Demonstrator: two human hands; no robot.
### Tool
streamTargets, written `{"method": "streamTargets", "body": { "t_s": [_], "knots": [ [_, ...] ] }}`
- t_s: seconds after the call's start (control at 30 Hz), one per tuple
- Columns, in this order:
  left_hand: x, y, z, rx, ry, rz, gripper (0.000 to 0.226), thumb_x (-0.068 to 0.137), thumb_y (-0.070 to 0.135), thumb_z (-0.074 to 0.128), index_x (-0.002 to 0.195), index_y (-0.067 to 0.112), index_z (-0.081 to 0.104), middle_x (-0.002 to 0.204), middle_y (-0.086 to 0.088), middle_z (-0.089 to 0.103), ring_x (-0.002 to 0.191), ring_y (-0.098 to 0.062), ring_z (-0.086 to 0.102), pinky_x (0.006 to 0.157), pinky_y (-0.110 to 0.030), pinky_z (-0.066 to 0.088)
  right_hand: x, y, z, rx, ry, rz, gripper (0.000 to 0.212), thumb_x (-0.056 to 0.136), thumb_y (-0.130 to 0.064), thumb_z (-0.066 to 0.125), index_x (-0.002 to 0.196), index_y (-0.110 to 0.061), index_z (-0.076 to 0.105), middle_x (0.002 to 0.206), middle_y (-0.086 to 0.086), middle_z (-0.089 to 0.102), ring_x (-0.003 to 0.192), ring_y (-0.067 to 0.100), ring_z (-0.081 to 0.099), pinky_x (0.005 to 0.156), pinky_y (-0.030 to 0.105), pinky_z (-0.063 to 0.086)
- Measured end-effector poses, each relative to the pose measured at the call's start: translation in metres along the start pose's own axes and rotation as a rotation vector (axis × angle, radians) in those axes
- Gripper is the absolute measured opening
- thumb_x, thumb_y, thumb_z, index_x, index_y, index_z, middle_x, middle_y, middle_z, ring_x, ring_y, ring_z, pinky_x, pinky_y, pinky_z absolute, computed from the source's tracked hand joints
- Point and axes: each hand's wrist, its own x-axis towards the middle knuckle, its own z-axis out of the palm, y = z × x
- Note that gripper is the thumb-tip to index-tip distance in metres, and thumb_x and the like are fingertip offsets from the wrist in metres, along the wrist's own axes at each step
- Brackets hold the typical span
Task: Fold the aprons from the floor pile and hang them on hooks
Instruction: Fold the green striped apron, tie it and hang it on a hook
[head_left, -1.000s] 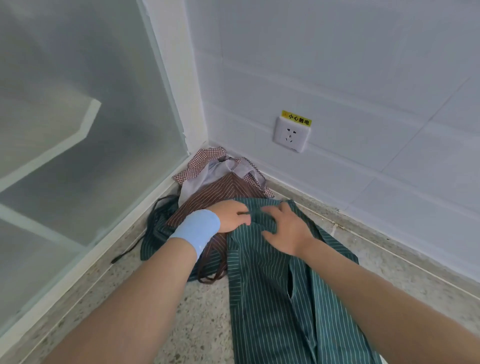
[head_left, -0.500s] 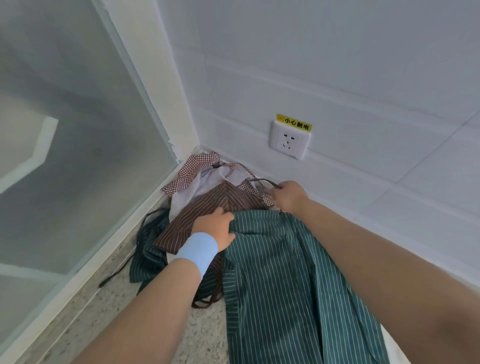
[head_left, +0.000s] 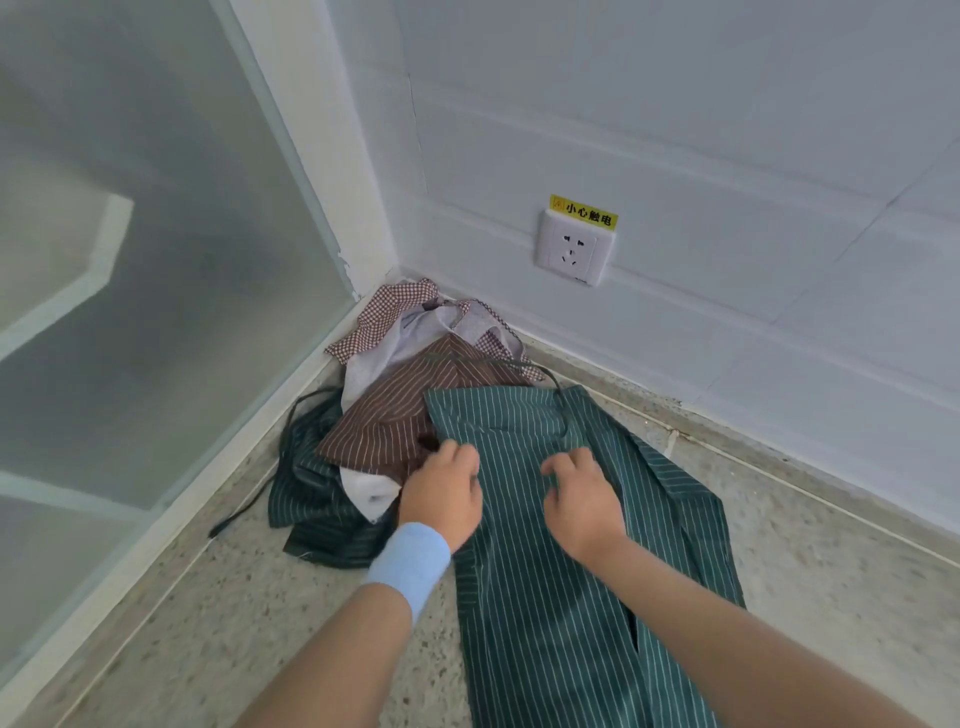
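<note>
Head view: left hand pinches green apron, right hand rests loose-fingered on it; label 小心触电.

The speckled floor bears a corner pile, with a checked apron nearest the walls, a brown striped apron in front of it and a crumpled darker green apron at the left, its strap trailing out, and, spread long and flat, a green striped apron whose top edge overlaps the brown one.
</note>
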Motion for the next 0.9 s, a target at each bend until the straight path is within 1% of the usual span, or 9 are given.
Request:
{"method": "streamTargets", "body": {
  "t_s": [0.2, 0.33, 0.4, 0.47, 0.57, 0.63, 0.73, 0.83, 0.9],
  "knots": [
    [-0.074, 0.004, 0.059, -0.061, -0.368, -0.415, 0.075, 0.080, 0.058, 0.070, 0.133, 0.014, 0.039, 0.129, -0.007, 0.049, 0.110, -0.027, 0.059, 0.071, -0.032, 0.047, -0.072, 0.017, 0.020, -0.076, -0.156, 0.256, 0.062, 0.095, -0.017, 0.053, 0.150, -0.024, 0.026, 0.144, 0.009, 0.034, 0.125, 0.026, 0.043, 0.101, 0.038, 0.046],
    [-0.093, 0.000, 0.068, -0.191, -0.297, -0.455, 0.017, 0.090, 0.025, 0.067, 0.098, 0.015, 0.055, 0.104, -0.010, 0.066, 0.080, -0.022, 0.060, 0.078, -0.037, 0.056, -0.089, 0.022, 0.022, -0.026, -0.174, 0.285, 0.061, 0.098, -0.016, 0.052, 0.150, -0.033, 0.024, 0.132, 0.007, 0.045, 0.083, 0.020, 0.061, 0.071, 0.035, 0.056],
    [-0.096, -0.003, 0.069, -0.306, -0.206, -0.501, 0.012, 0.093, 0.014, 0.059, 0.082, 0.017, 0.059, 0.108, -0.014, 0.070, 0.063, -0.019, 0.053, 0.063, -0.033, 0.055, -0.092, 0.023, 0.020, 0.049, -0.136, 0.270, 0.053, 0.100, -0.014, 0.049, 0.147, -0.033, 0.034, 0.132, 0.004, 0.046, 0.073, 0.019, 0.062, 0.061, 0.033, 0.054],
    [-0.103, -0.008, 0.064, -0.548, -0.140, -0.615, 0.018, 0.097, 0.014, 0.055, 0.103, 0.016, 0.071, 0.116, -0.009, 0.071, 0.066, -0.018, 0.059, 0.061, -0.027, 0.052, -0.096, 0.023, 0.017, 0.156, -0.107, 0.249, 0.041, 0.101, -0.011, 0.047, 0.138, -0.029, 0.047, 0.127, 0.000, 0.049, 0.072, 0.017, 0.061, 0.061, 0.032, 0.055],
    [-0.119, -0.019, 0.060, -0.930, -0.061, -0.804, 0.029, 0.101, 0.016, 0.052, 0.127, 0.011, 0.064, 0.094, -0.007, 0.070, 0.083, -0.029, 0.064, 0.083, -0.044, 0.059, -0.105, 0.019, 0.016, 0.311, -0.073, 0.233, 0.032, 0.102, -0.013, 0.050, 0.131, -0.026, 0.053, 0.126, -0.001, 0.055, 0.086, 0.014, 0.062, 0.076, 0.031, 0.058],
    [-0.132, -0.026, 0.062, -0.883, -0.086, -0.795, 0.029, 0.100, 0.027, 0.051, 0.120, 0.011, 0.065, 0.097, -0.011, 0.069, 0.088, -0.031, 0.066, 0.084, -0.044, 0.057, -0.116, 0.015, 0.019, 0.395, -0.111, 0.264, 0.041, 0.100, -0.024, 0.055, 0.140, -0.027, 0.043, 0.133, 0.003, 0.057, 0.096, 0.018, 0.065, 0.078, 0.031, 0.057],
    [-0.150, -0.028, 0.066, -0.865, -0.294, -0.759, 0.046, 0.084, 0.051, 0.066, 0.097, 0.007, 0.066, 0.092, -0.012, 0.073, 0.076, -0.029, 0.072, 0.073, -0.041, 0.061, -0.134, 0.008, 0.025, 0.482, -0.248, 0.357, 0.063, 0.096, -0.032, 0.061, 0.147, -0.029, 0.024, 0.110, 0.009, 0.068, 0.065, 0.021, 0.064, 0.052, 0.030, 0.052],
    [-0.167, -0.019, 0.067, -0.635, -0.602, -0.682, 0.027, 0.080, 0.037, 0.078, 0.084, 0.013, 0.068, 0.084, -0.004, 0.073, 0.068, -0.020, 0.072, 0.064, -0.029, 0.059, -0.150, 0.007, 0.027, 0.476, -0.283, 0.374, 0.074, 0.093, -0.021, 0.064, 0.149, -0.030, 0.017, 0.092, 0.000, 0.065, 0.059, 0.020, 0.065, 0.049, 0.032, 0.054],
    [-0.174, -0.015, 0.074, -0.492, -0.577, -0.620, 0.025, 0.085, 0.023, 0.072, 0.069, 0.015, 0.054, 0.070, -0.001, 0.060, 0.057, -0.017, 0.058, 0.057, -0.024, 0.046, -0.158, 0.007, 0.026, 0.469, -0.298, 0.378, 0.080, 0.093, -0.013, 0.063, 0.152, -0.028, 0.011, 0.093, 0.000, 0.063, 0.055, 0.015, 0.061, 0.046, 0.027, 0.049]
  ]
}}
